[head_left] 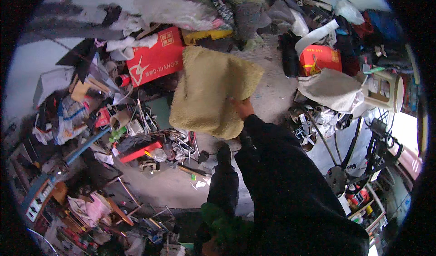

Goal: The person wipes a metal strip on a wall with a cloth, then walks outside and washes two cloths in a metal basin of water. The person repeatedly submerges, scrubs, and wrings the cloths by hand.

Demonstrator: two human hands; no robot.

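The right hand [242,107] pinches the tan shaggy mat [212,91] by its edge, already lifted clear above the cluttered floor [272,97] — not yet set anywhere; the left hand is out of view — state unknown.

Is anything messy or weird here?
Yes. The floor is buried in clutter: red boxes, clothes, wires and tools lie tumbled in heaps. The right hand holds up a fuzzy yellow mat.

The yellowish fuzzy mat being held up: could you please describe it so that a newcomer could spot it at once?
Start at the red cardboard box on the cluttered floor. Just right of it hangs the fuzzy mat, pinched at its right edge by the right hand. It alone is shaggy, pale yellow and held up.
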